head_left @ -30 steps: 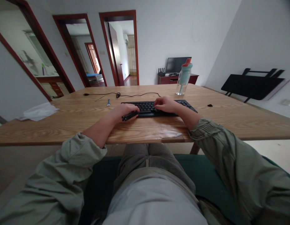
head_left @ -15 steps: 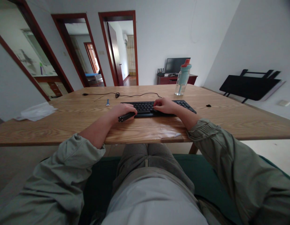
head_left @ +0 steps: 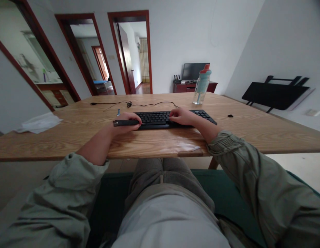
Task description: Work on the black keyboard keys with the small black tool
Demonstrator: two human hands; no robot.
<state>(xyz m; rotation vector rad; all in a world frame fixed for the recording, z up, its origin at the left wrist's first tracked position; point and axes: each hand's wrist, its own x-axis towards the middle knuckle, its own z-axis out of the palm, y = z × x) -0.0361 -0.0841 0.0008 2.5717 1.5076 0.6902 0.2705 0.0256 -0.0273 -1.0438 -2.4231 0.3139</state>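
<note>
A black keyboard (head_left: 155, 118) lies on the wooden table in front of me. At its left end, my left hand (head_left: 127, 121) is closed around a slim black bar-shaped tool (head_left: 126, 123), which points left; its kind and far end do not show clearly. My right hand (head_left: 182, 116) rests over the keys right of the middle, with its fingers curled and pressed together. Whatever those fingertips may hold is hidden. Behind my left hand, a small blue brush-like piece (head_left: 118, 112) is partly covered.
A black cable (head_left: 149, 105) runs behind the keyboard. A clear water bottle (head_left: 201, 88) with a red lid stands at the back right. On the right is a small dark object (head_left: 230, 116). White tissue or cloth (head_left: 39, 123) lies far left on the table (head_left: 253, 134).
My left hand has moved left along the keyboard, and the black tool has swung to lie nearly level. It partly covers the blue piece now. My right hand has stayed in place.
</note>
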